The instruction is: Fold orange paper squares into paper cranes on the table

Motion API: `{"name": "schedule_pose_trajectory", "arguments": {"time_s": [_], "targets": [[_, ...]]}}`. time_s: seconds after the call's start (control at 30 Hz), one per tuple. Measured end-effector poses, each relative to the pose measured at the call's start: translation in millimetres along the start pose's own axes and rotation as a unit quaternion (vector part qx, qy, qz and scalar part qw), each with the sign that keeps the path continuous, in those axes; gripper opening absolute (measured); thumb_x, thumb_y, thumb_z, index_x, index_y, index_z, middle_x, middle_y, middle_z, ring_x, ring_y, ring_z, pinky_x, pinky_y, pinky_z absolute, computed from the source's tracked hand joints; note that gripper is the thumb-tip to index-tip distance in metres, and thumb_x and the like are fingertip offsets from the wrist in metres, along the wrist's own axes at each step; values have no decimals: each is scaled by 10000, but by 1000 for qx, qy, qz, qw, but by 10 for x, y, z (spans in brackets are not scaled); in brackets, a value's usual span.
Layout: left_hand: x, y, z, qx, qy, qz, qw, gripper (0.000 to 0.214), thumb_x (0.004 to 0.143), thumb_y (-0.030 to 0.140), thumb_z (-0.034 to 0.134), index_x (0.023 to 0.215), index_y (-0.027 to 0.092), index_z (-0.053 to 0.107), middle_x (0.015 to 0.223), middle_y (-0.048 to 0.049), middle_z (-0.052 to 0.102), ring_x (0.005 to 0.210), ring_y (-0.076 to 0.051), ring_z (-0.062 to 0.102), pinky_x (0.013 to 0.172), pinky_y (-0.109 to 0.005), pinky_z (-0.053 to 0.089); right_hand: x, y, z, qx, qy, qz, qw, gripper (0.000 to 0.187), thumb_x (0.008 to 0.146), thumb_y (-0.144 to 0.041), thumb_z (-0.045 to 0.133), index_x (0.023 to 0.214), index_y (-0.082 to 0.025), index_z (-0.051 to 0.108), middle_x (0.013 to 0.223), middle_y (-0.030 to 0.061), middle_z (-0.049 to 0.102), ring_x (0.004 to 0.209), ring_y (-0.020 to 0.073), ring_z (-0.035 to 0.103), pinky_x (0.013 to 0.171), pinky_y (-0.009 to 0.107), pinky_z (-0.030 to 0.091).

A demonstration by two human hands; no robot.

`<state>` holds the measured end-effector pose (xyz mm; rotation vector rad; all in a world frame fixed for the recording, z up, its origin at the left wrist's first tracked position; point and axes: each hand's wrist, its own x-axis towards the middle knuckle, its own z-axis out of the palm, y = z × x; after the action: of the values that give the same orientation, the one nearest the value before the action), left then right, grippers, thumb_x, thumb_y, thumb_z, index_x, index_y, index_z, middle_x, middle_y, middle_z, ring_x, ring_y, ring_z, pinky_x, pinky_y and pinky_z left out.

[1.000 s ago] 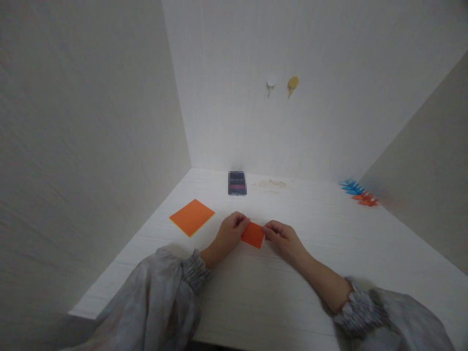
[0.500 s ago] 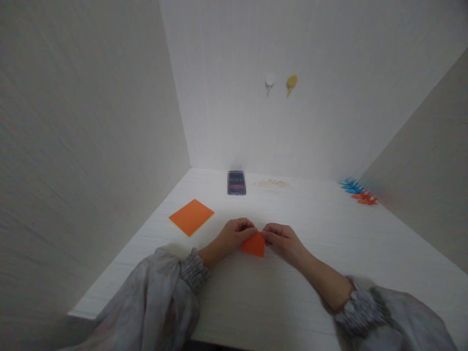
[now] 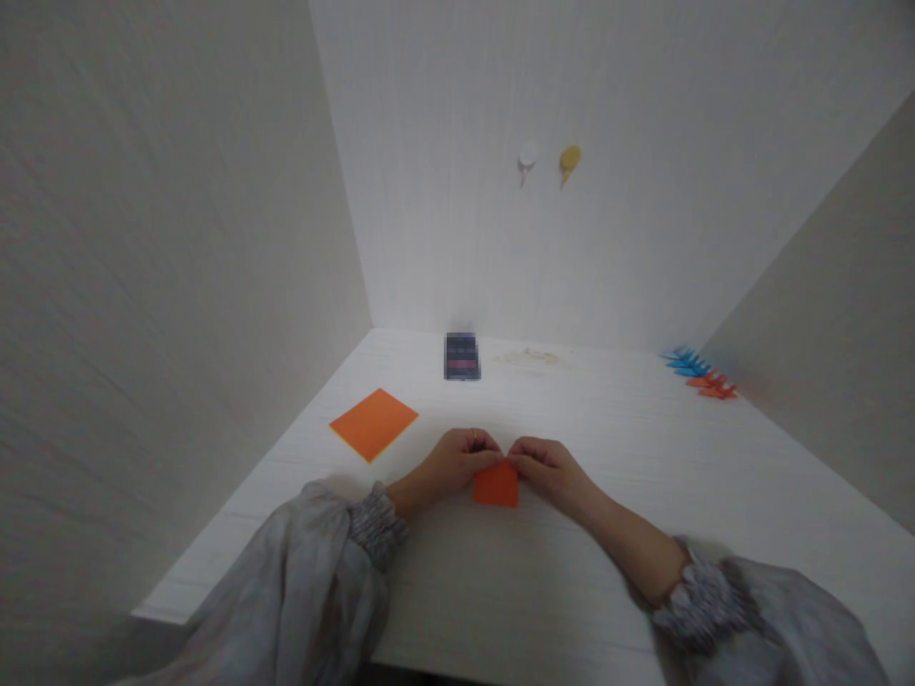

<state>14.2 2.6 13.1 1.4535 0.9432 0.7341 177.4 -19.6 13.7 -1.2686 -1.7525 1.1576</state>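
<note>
A small folded piece of orange paper [image 3: 496, 485] is between my two hands, just over the white table. My left hand [image 3: 466, 455] pinches its upper left edge, with a ring showing on one finger. At the paper's upper right corner, the thumb and fingers of my right hand [image 3: 540, 459] are closed on it too. The fingertips of both hands nearly meet along the top edge. Finer creases in the paper are too small to make out.
A stack of orange paper squares [image 3: 374, 425] lies left on the white table [image 3: 572, 572]. A dark, blurred-out object [image 3: 461, 357] stands near the back wall. Blue folded paper shapes [image 3: 687, 362] and orange folded shapes [image 3: 713, 384] sit far right. Two hooks [image 3: 570, 160] hang on the wall.
My right hand has shifted slightly left along the paper's top edge, closer to the left fingertips. The paper has turned a little and sits slightly lower.
</note>
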Motion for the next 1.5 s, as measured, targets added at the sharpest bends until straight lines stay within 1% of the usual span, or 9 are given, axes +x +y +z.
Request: {"name": "schedule_pose_trajectory", "arguments": {"time_s": [0.4,0.53,0.7,0.83,0.93,1.17,1.3,1.4,1.5], "targets": [[36,-86,-151,5,43,18,999,179,641,290,582,678,115,574,583,12,545,477,-58,440,480,-190,350,13,153,-94,109,29,0,994,147,688,-268,504,586,-164,514,513,-32,454,498,91,417,502,220,344],[31,-82,-120,12,37,27,999,186,658,303,572,677,118,570,577,16,538,473,-55,436,474,-187,346,20,126,-69,84,30,-2,996,165,703,-271,490,583,-161,511,519,-31,449,495,87,401,479,213,325],[-8,-1,-45,28,4,9,1000,167,656,283,569,667,117,564,545,27,511,467,-52,423,471,-185,342,13,40,-18,-13,5,-7,1000,173,728,-269,464,615,-154,525,532,-30,450,497,82,381,464,207,293],[-2,-9,-57,43,20,8,999,147,661,262,555,667,115,555,550,31,500,472,-51,415,472,-183,335,13,60,-37,-51,5,-15,999,161,724,-235,446,602,-155,513,526,-37,423,493,79,361,463,209,270],[16,-58,-95,37,41,20,998,156,666,273,552,679,117,551,590,24,514,486,-52,418,481,-187,337,20,95,-72,-46,24,-14,999,157,716,-223,443,578,-163,488,522,-42,409,495,80,355,466,208,265],[62,-153,-198,21,53,30,998,184,659,301,559,681,118,551,585,24,510,478,-58,415,482,-197,330,19,178,-153,7,40,-6,999,165,712,-240,459,569,-165,490,509,-42,432,478,78,365,464,210,268],[90,-219,-316,11,117,39,992,192,657,312,555,668,121,543,549,36,485,474,-60,415,484,-196,325,25,285,-243,37,82,8,996,163,722,-293,482,624,-168,520,524,-39,469,467,81,379,459,211,281],[82,-205,-316,15,109,30,993,195,648,314,562,659,119,544,565,28,504,465,-58,412,474,-198,320,36,262,-231,30,93,-18,995,203,743,-339,487,652,-168,545,580,-17,523,540,100,449,535,227,341],[63,-155,-246,20,93,34,995,195,657,314,557,656,120,551,544,33,493,464,-59,412,473,-196,319,50,204,-142,25,80,-43,996,224,774,-361,463,695,-169,548,643,-1,542,633,118,493,618,244,373]]}}
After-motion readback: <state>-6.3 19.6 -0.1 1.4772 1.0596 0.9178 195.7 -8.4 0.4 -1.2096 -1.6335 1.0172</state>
